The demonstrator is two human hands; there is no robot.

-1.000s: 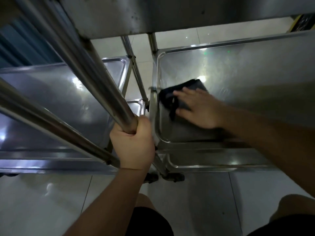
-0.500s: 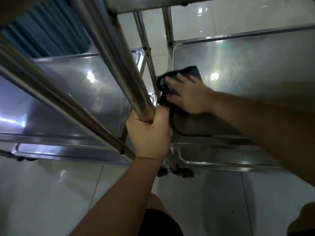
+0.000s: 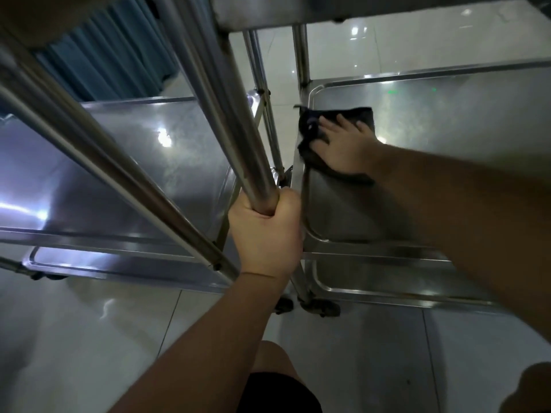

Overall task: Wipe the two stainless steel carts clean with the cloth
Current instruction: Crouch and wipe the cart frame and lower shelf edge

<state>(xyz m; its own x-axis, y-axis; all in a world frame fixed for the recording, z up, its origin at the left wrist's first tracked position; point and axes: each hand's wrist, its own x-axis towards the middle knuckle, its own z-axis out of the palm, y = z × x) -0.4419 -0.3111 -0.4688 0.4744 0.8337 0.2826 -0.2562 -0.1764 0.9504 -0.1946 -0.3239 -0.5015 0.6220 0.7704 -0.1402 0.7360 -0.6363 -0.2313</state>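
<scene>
Two stainless steel carts stand side by side on the floor. My right hand (image 3: 346, 144) lies flat, fingers spread, on a dark cloth (image 3: 362, 116) at the far left corner of the right cart's middle shelf (image 3: 447, 120). Part of the cloth drapes over the shelf's left rim. My left hand (image 3: 265, 234) grips the shiny handle bar (image 3: 226, 120) of the left cart, whose middle shelf (image 3: 104, 162) shows beneath the bars. Lower shelves sit under both.
Glossy white floor tiles (image 3: 89, 338) surround the carts. Black caster wheels (image 3: 320, 308) sit under the near corners between the carts. A blue curtain (image 3: 104, 55) hangs at the far left. My knees show at the bottom edge.
My right hand has slid the cloth away from me along the shelf's left rim toward the far corner. My left hand keeps its grip on the bar. The camera has tilted.
</scene>
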